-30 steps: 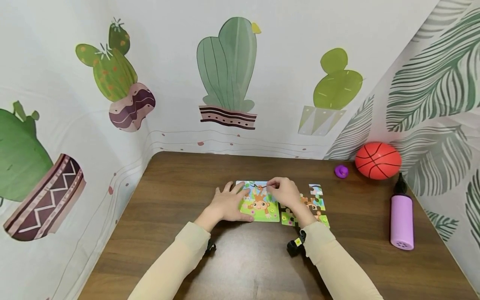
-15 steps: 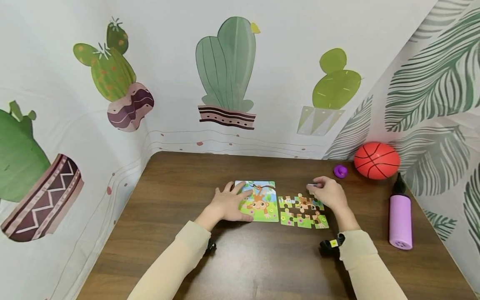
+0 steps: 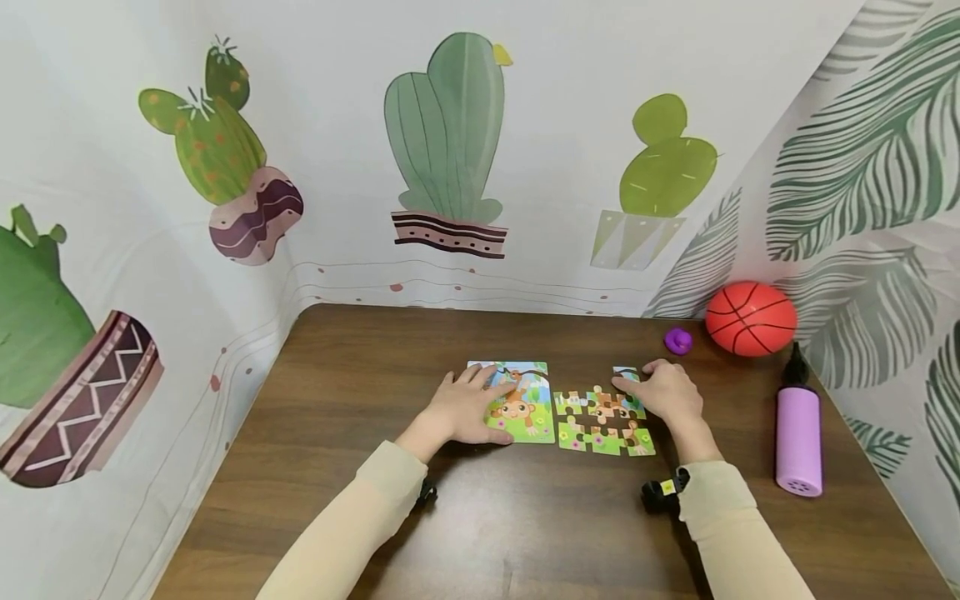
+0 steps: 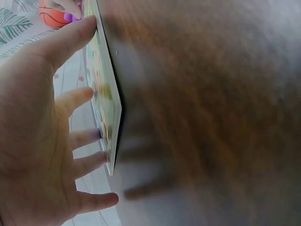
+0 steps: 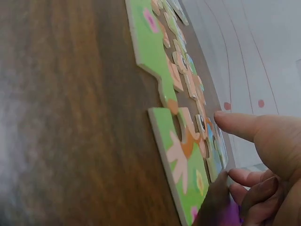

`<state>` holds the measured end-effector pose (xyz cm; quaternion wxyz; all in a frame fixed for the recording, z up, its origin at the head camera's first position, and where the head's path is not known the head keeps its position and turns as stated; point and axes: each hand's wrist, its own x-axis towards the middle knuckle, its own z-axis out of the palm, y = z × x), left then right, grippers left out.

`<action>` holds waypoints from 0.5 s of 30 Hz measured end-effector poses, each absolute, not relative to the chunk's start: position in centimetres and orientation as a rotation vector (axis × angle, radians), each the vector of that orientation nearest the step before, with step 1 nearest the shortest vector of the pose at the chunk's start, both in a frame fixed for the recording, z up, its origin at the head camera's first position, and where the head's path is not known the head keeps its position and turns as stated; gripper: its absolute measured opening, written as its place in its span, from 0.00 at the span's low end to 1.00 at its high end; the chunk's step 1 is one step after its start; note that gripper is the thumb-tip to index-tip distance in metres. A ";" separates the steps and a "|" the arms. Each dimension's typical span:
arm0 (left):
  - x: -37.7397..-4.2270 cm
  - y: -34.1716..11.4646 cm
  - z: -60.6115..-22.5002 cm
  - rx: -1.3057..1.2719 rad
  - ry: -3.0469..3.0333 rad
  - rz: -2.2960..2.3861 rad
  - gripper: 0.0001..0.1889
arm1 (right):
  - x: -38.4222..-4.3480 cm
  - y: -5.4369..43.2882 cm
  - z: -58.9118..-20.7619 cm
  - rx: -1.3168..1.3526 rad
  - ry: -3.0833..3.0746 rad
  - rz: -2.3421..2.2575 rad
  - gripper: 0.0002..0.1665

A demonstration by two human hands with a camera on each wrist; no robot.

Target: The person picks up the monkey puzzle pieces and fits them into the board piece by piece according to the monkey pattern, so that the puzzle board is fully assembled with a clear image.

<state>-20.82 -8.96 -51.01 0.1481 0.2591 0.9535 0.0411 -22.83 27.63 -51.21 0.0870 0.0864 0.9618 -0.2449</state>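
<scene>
My left hand [image 3: 467, 408] rests with spread fingers on the left part of a puzzle board [image 3: 534, 425] showing a monkey hanging from a branch. The board's edge [image 4: 115, 103] stands out in the left wrist view. Beside it on the right, several loose jigsaw pieces [image 3: 596, 442] lie in rough rows. My right hand [image 3: 673, 396] holds a blue-topped puzzle piece [image 3: 626, 372] at the back right of them, thumb on its near left side and fingers on its right. The piece lies about flat. In the right wrist view, the thumb [image 5: 235, 123] and curled fingers stand apart across the far pieces.
A purple rubber duck [image 3: 678, 341] and a red ball with black lines [image 3: 752, 318] are at the back right of the wooden table [image 3: 510, 517]. A pink hand pump [image 3: 798, 437] lies near the right edge. A cactus-print cloth [image 3: 555, 167] hangs behind.
My right hand has moved right from the board to the loose pieces. It had a puzzle piece tilted up half a second ago; that piece is now lower and flatter. The left hand stays on the board.
</scene>
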 end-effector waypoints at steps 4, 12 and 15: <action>-20.8 -8.8 -51.1 0.744 2.741 0.085 0.50 | -23.2 27.4 -51.0 0.272 2.850 -0.720 0.50; -21.0 -8.4 -51.0 0.768 2.721 0.067 0.49 | -23.8 27.3 -50.8 0.272 2.812 -0.756 0.36; -21.0 -8.2 -50.8 0.769 2.716 0.077 0.49 | -23.7 27.3 -50.8 0.294 2.804 -0.786 0.33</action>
